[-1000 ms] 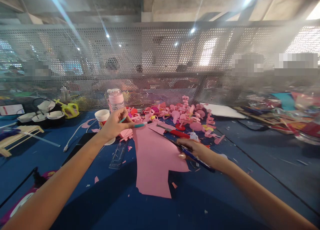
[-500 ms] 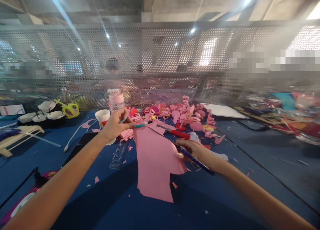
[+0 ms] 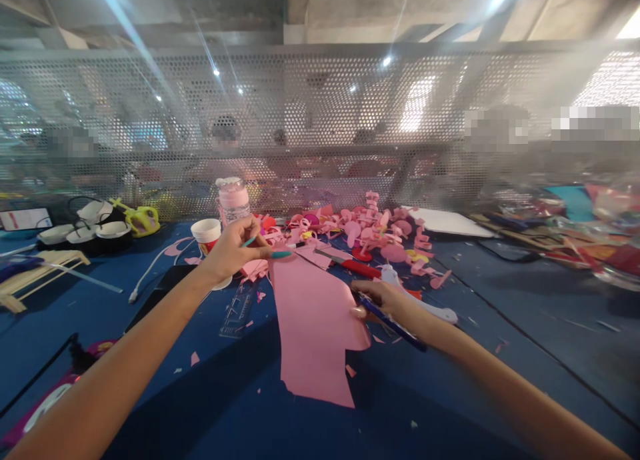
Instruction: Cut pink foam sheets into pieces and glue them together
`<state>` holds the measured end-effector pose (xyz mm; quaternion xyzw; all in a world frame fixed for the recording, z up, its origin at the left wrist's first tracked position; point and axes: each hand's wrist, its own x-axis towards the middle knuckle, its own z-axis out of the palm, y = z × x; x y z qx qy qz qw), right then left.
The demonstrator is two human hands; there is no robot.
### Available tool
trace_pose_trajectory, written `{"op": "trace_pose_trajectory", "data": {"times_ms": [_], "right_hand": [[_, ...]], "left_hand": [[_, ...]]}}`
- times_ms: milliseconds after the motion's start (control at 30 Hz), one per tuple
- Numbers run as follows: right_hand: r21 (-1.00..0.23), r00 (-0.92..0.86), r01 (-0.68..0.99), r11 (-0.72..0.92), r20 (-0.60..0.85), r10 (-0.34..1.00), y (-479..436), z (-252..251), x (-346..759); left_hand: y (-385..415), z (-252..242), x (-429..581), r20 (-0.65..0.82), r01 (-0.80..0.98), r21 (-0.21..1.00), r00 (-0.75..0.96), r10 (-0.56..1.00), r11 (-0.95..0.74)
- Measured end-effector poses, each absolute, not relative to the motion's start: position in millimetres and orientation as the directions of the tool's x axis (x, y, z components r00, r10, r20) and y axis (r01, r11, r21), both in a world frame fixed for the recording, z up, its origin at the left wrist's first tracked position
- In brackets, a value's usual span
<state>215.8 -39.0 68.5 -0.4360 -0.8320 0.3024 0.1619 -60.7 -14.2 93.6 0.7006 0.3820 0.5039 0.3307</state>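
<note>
My left hand (image 3: 241, 245) pinches the upper left corner of a pink sheet (image 3: 315, 320), with long teal tips showing at its fingers. The sheet hangs towards me, with a cut notch at its lower right and a curved right edge. My right hand (image 3: 383, 300) is closed around a slim dark blue pen-like tool (image 3: 400, 328), whose exact kind I cannot make out. Its thumb lies against the sheet's right edge. Just beyond that hand lie a red-handled tool with a grey blade (image 3: 357, 267) and a white-handled tool (image 3: 435, 312).
Pink cut pieces (image 3: 370, 230) are heaped behind the sheet. A clear ruler (image 3: 235, 317), a white cup (image 3: 206, 230) and a pink-banded bottle (image 3: 233, 197) stand or lie left of it. A perforated metal screen (image 3: 310, 100) borders the blue table (image 3: 250, 427); blurred people are behind.
The lower part of the pink sheet has swung slightly to the right, and its right edge has turned a little. Both hands keep nearly the same place and hold.
</note>
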Motion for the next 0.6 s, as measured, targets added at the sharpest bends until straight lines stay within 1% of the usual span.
{"op": "trace_pose_trajectory", "data": {"times_ms": [167,500,600], "right_hand": [[-0.649,-0.562,0.627,0.431,0.005,0.827,-39.8,69.8,216.4],[-0.606,-0.511,0.687,0.401,-0.011,0.859,-43.0,69.4,217.0],[-0.614,-0.513,0.681,0.399,-0.012,0.858,-43.7,71.1,214.0]], "left_hand": [[-15.8,94.1,-60.6,0.427,0.219,0.857,0.201,0.881,-0.466],[-16.5,92.2,-59.7,0.405,0.216,0.866,0.23,0.885,-0.452],[-17.3,91.9,-58.7,0.396,0.217,0.868,0.236,0.887,-0.446]]}}
